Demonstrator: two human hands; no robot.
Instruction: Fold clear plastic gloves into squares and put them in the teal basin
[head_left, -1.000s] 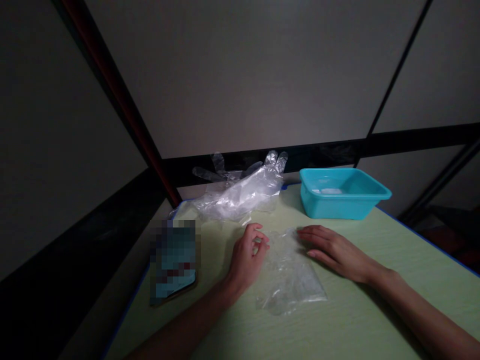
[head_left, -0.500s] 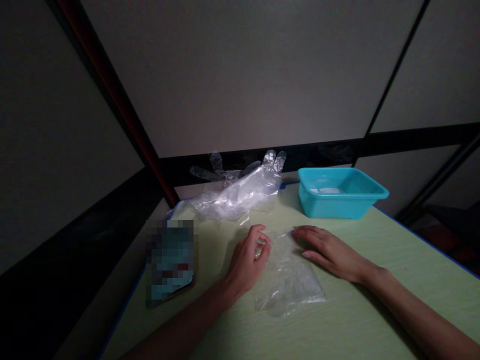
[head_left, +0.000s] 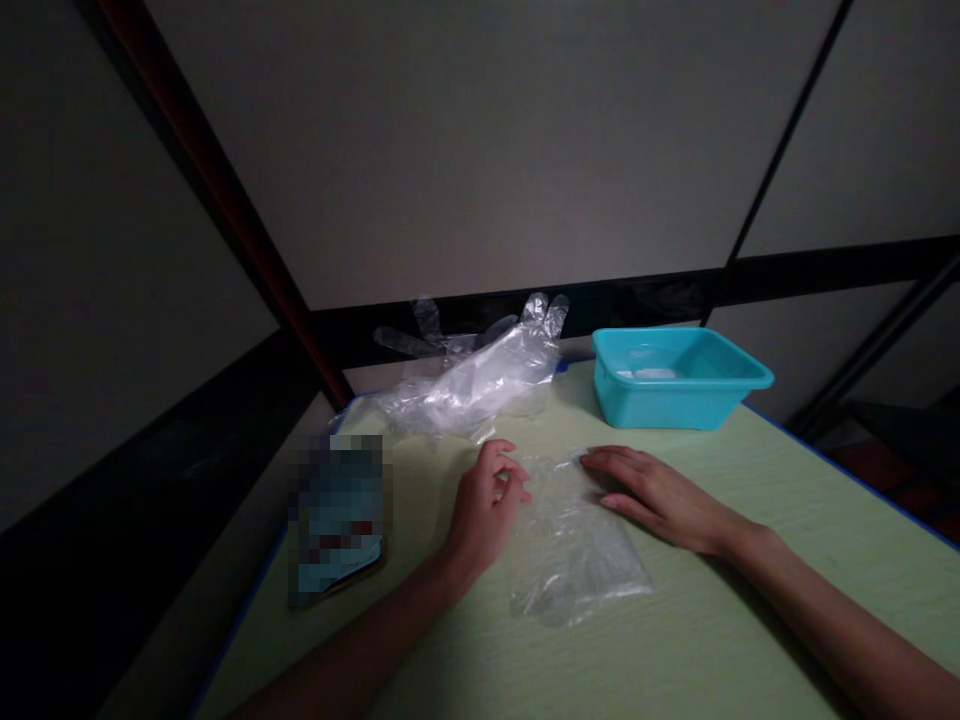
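A thin clear plastic glove (head_left: 581,560) lies flattened and creased on the table between my hands; its outline is hard to make out. At its left edge is my left hand (head_left: 487,510), fingers loosely curled and apart, holding nothing. My right hand (head_left: 645,495) rests palm down on the other side, fingers stretched out, with the fingertips at the glove's upper right corner. Beyond them, a crumpled pile of clear plastic gloves (head_left: 480,385) sits at the table's back edge, some glove fingers sticking up.
A turquoise plastic basin (head_left: 667,405) with something whitish inside stands at the back right of the pale green table (head_left: 750,480). A blurred-out, flat item (head_left: 341,525), perhaps a phone, lies at the left edge. Wall panels (head_left: 510,150) rise behind the table.
My left hand has drawn slightly left, away from the glove. My right hand stays nearly in place. The whole view has shifted a little.
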